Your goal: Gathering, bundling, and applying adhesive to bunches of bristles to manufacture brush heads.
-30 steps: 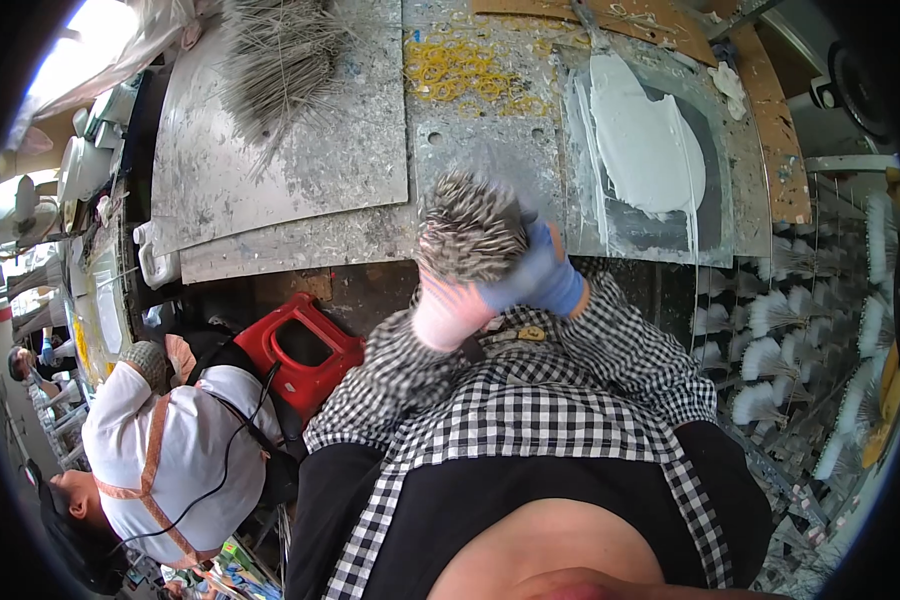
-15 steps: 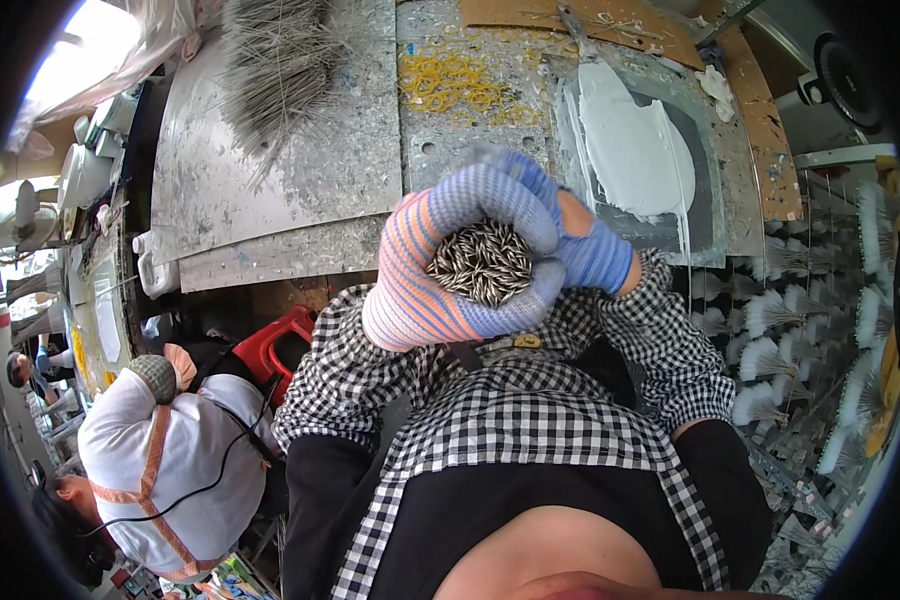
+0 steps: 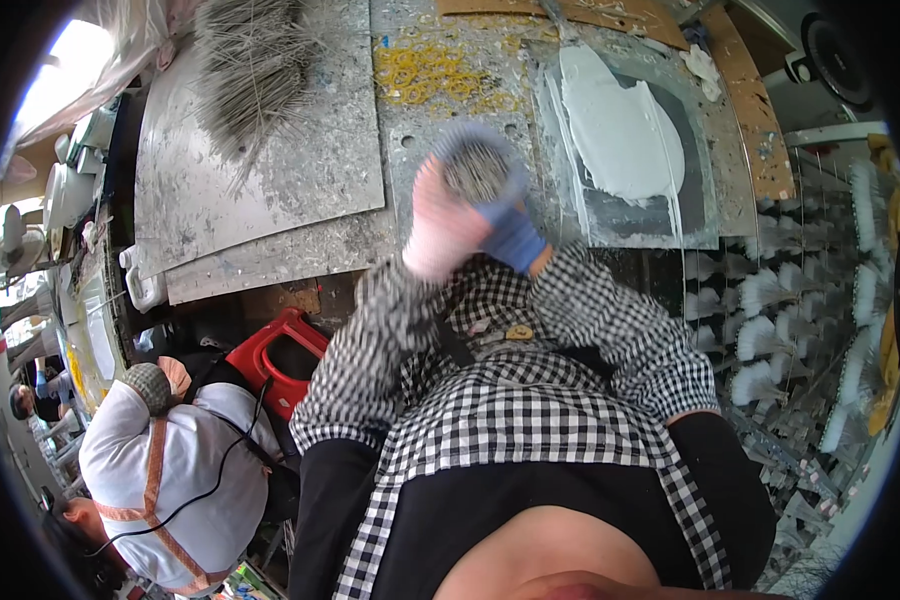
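Note:
Over the near edge of the workbench, both gloved hands are wrapped round a tight, round bundle of thin grey wire-like strands, its end facing up. My left hand, in a pink and blue knitted glove, closes round the bundle's left side. My right hand, in a blue glove, is closed against it from the right and below. Motion smears the fingers and the strand ends. A larger loose pile of similar grey strands lies on the bench's far left, on a metal sheet.
Yellow rubber bands lie scattered mid-bench. To the right, white paste is spread on a dark board. White brush-like tufts hang on a rack at right. A red stool and a seated co-worker are at left.
My hands have moved away from my body, over the bench, carrying the bundle. Its end was sharp with silvery tips and now looks blurred. My view has shifted slightly.

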The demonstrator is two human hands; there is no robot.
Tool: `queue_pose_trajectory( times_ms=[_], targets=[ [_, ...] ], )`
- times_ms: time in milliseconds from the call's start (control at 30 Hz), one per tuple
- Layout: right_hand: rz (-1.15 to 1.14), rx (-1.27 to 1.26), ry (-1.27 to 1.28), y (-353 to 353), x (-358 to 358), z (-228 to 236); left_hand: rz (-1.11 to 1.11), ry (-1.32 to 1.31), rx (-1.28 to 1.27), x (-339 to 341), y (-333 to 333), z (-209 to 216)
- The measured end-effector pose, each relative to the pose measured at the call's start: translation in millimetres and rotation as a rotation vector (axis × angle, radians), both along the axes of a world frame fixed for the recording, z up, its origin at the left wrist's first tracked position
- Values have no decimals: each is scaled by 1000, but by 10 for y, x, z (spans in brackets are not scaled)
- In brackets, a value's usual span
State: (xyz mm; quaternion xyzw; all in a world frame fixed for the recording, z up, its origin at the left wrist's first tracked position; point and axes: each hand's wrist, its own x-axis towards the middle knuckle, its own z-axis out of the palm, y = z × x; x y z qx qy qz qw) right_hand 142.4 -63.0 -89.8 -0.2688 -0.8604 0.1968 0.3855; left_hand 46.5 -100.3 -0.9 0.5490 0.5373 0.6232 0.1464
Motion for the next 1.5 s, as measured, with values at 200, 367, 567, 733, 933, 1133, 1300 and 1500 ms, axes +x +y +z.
queue_pose_trajectory(
  times_ms=[200,367,567,733,933,1133,1300,1500],
  targets=[
    [279,-569,39,342,-121,-134,-104,-215,-30,136,-65,258],
    [345,-777,205,252,-129,-203,-71,-222,-23,43,62,93],
    [153,-310,-240,308,-72,-58,-100,-417,-76,-21,119,-125],
    [450,-414,72,378,8,-239,-183,-236,10,59,25,-44],
    [353,59,-309,424,44,138,-149,-179,-23,-68,130,-275],
    [373,151,-337,526,-9,62,-170,73,-69,-297,109,484],
    [783,-915,-24,672,205,-205,-437,950,-35,-321,222,935],
    [301,279,-39,638,7,-541,-374,1202,-433,-264,279,749]
  ],
)
